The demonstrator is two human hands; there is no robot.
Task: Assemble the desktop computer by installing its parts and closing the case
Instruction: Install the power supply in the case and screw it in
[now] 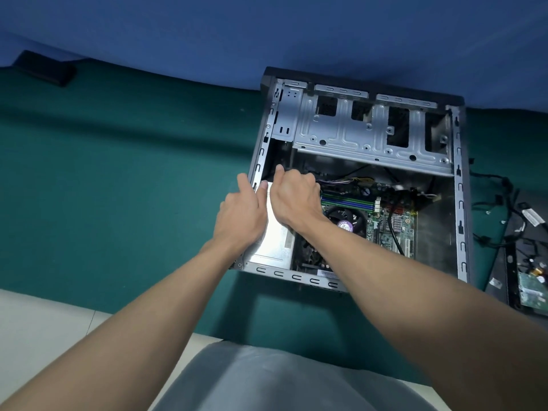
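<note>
An open desktop case lies on its side on a green table. Inside are a motherboard with a fan and RAM slots, and a silver power supply in the near-left corner. My left hand rests on the power supply's left edge by the case wall, fingers mostly straight. My right hand hovers over the far end of the power supply with fingers curled; what they hold is hidden. A drive cage spans the far end.
To the right of the case lie black cables, a black side panel and a green circuit board. A dark flat object lies at the far left. A blue wall rises behind the table.
</note>
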